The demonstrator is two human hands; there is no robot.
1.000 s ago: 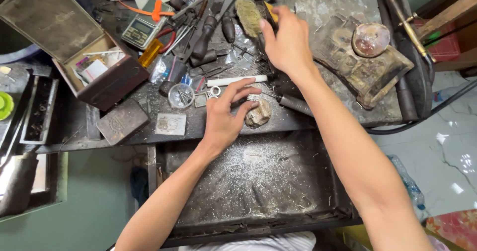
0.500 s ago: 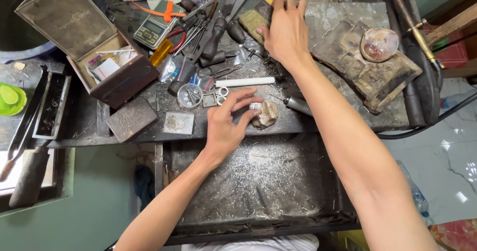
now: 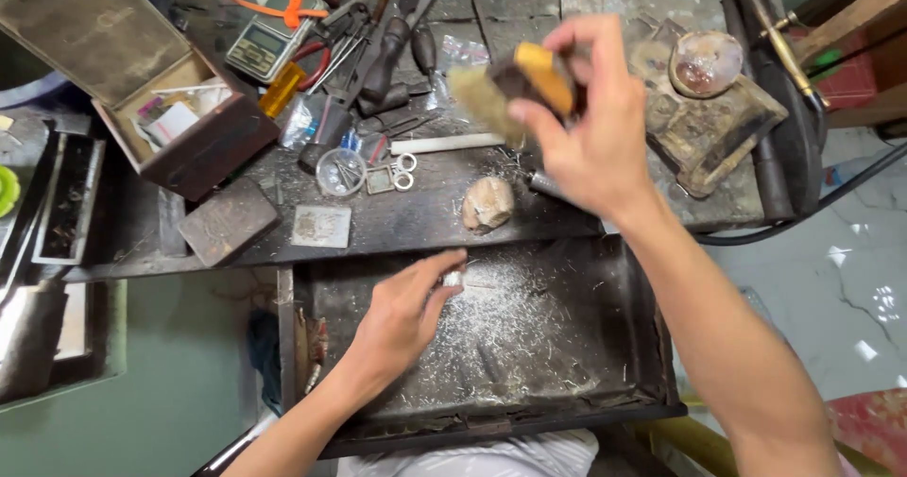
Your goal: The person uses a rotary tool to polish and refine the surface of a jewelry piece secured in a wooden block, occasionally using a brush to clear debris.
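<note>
My right hand (image 3: 590, 123) has lifted the brush (image 3: 505, 85) off the worktop — left hand (image 3: 402, 312) now pinches a small metal piece (image 3: 453, 278) over the drawer (image 3: 567, 345).

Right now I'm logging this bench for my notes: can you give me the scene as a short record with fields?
Setting: cluttered workbench with an open drawer dusted with metal filings
Left hand: pinches a small silvery piece over the drawer
Right hand: holds a brush above the bench
Nearby: pale lump, open brown box, pocket scale
</note>
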